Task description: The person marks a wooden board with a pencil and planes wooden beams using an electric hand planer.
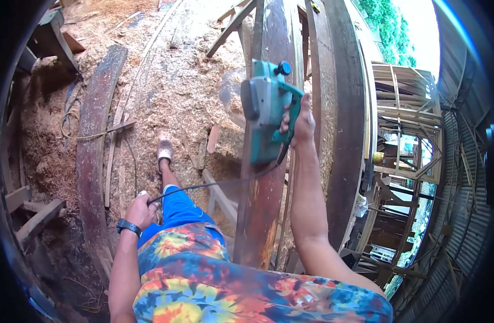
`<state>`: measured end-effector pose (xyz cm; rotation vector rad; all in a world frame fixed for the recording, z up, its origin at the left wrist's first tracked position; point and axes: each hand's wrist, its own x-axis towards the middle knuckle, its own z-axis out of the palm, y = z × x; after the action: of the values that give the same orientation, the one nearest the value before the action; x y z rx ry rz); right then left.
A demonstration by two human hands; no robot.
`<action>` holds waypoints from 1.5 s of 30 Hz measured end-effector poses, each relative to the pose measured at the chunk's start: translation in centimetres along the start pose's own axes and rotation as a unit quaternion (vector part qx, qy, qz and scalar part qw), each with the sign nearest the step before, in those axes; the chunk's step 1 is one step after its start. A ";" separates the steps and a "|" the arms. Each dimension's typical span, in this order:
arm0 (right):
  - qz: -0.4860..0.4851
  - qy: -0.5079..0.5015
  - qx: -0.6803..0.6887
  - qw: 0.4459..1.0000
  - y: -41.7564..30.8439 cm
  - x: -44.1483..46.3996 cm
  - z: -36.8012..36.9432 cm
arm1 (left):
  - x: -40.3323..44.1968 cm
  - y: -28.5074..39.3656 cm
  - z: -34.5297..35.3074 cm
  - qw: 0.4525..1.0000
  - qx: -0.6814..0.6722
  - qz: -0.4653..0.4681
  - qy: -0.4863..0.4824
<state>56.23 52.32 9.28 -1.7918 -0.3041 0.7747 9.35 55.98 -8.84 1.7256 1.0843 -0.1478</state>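
Observation:
A teal electric planer [271, 110] sits over a long dark wooden plank [260, 220]. My right hand [302, 125] is wrapped round its rear handle. From the planer a black power cord [220, 184] runs across in front of me to my left hand [141, 211], whose fingers are closed on it. That hand is held low beside my blue shorts, with a dark watch on the wrist. Whether the planer's sole touches the wood cannot be made out from this angle.
Wood shavings [187, 97] cover the ground. More long boards [341, 107] lie to the right, and a board [99, 107] lies at left near a yellowish cord [69, 129]. Wooden trestle legs [230, 27] stand under the plank. A timber frame [403, 107] rises at far right.

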 end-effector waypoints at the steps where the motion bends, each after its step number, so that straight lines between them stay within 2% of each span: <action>1: -0.006 -0.003 0.006 1.000 -1.0 2.6 0.6 | 1.1 0.7 -0.2 1.000 -0.005 0.004 0.008; 2: -0.002 0.003 0.005 1.000 -1.9 4.8 1.1 | 2.2 1.8 -0.6 0.999 -0.024 -0.023 0.000; 5: -0.006 -0.008 0.007 1.000 -5.3 11.7 3.0 | 4.4 4.0 -1.7 1.000 -0.028 -0.013 0.006; 8: -0.033 -0.037 0.024 0.998 -9.0 21.8 4.7 | 7.9 4.9 -1.3 0.993 -0.111 0.031 0.029; 9: -0.018 -0.038 0.031 0.999 -10.6 24.9 5.4 | 9.0 6.4 -1.8 0.983 -0.182 -0.011 -0.011; 11: -0.006 -0.098 0.012 0.995 -12.8 33.5 5.0 | 10.2 11.3 -3.9 0.975 -0.220 -0.032 -0.014; 13: -0.011 -0.126 0.008 0.992 -14.7 38.0 6.1 | 12.3 12.2 -3.7 0.971 -0.237 -0.034 -0.016; 14: -0.015 -0.137 0.009 0.990 -15.4 39.1 6.3 | 12.8 12.4 -3.6 0.969 -0.244 -0.029 -0.019; 17: -0.023 -0.166 0.015 0.986 -16.0 39.9 6.6 | 12.4 11.7 -4.8 0.987 -0.155 -0.037 -0.027; 20: -0.029 -0.166 0.014 0.986 -14.9 38.1 5.6 | 11.6 5.0 -3.9 0.993 -0.116 -0.013 0.004; 21: -0.030 -0.165 0.013 0.986 -14.1 36.9 5.1 | 11.0 4.1 -4.3 0.994 -0.101 0.012 0.024; 22: -0.030 -0.165 0.012 0.986 -13.4 35.5 4.7 | 10.0 2.9 -5.2 0.995 -0.099 -0.024 0.006; 23: -0.031 -0.165 0.013 0.986 -12.4 34.0 4.0 | 9.1 1.9 -5.8 0.996 -0.070 -0.025 0.040; 25: -0.029 -0.144 0.017 0.989 -9.8 28.7 2.4 | 7.3 0.5 -7.8 0.996 -0.037 -0.068 0.047; 27: -0.011 -0.073 0.033 0.997 -7.1 18.3 2.8 | 6.1 -2.5 -8.7 0.991 0.055 -0.112 0.037; 29: 0.013 -0.079 0.013 0.997 -3.7 10.3 0.5 | 4.7 -5.1 -9.3 0.989 0.094 -0.111 0.025; 32: 0.058 -0.039 0.023 0.997 1.2 -3.3 -1.7 | 3.6 -6.8 -10.6 0.984 0.130 -0.117 -0.014; 35: 0.104 0.002 0.037 0.994 5.6 -16.2 -3.7 | 3.7 -8.9 -10.4 0.980 0.172 -0.091 -0.043; 38: 0.138 0.040 0.069 0.987 10.5 -28.0 -5.6 | 4.1 -7.3 -10.1 0.975 0.205 -0.033 -0.077; 42: 0.170 0.115 0.096 0.974 15.7 -40.6 -7.0 | 5.0 -1.8 -9.2 0.978 0.158 0.039 -0.129; 45: 0.200 0.145 0.098 0.964 18.2 -45.6 -8.2 | 5.5 2.9 -7.9 0.958 0.160 0.145 -0.188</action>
<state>24.12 14.25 10.24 -1.7672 0.3305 0.7747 11.64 65.48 -6.37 2.0213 0.5396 -0.4657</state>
